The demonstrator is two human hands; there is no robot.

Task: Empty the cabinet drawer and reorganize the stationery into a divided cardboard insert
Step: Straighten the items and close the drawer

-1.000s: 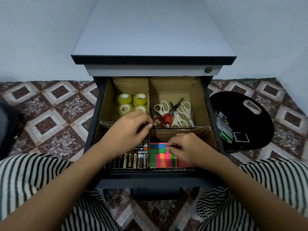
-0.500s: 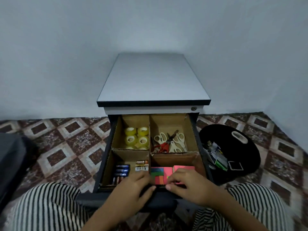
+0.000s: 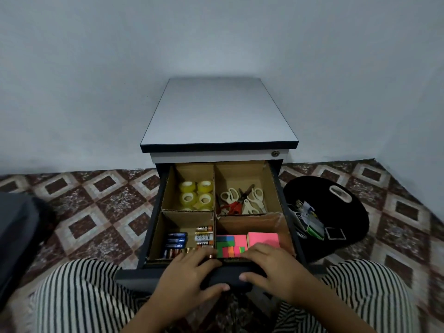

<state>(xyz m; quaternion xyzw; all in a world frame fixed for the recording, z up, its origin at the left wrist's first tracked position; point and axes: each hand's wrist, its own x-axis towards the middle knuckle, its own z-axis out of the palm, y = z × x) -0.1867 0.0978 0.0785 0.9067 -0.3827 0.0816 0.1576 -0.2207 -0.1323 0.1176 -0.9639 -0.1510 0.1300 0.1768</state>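
Patterned floor [image 3: 96, 207] flanks the cabinet [image 3: 218, 116], and at 6 o'clock left hand [image 3: 187, 277] and right hand [image 3: 276, 272] grasp the drawer handle [image 3: 230, 277].

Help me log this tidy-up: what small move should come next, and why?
Probably push the drawer shut. The left hand and right hand both grip the drawer handle, and all four compartments of the cardboard insert are filled: tape rolls, scissors, batteries, sticky notes. Small items lie on the black tray, though.
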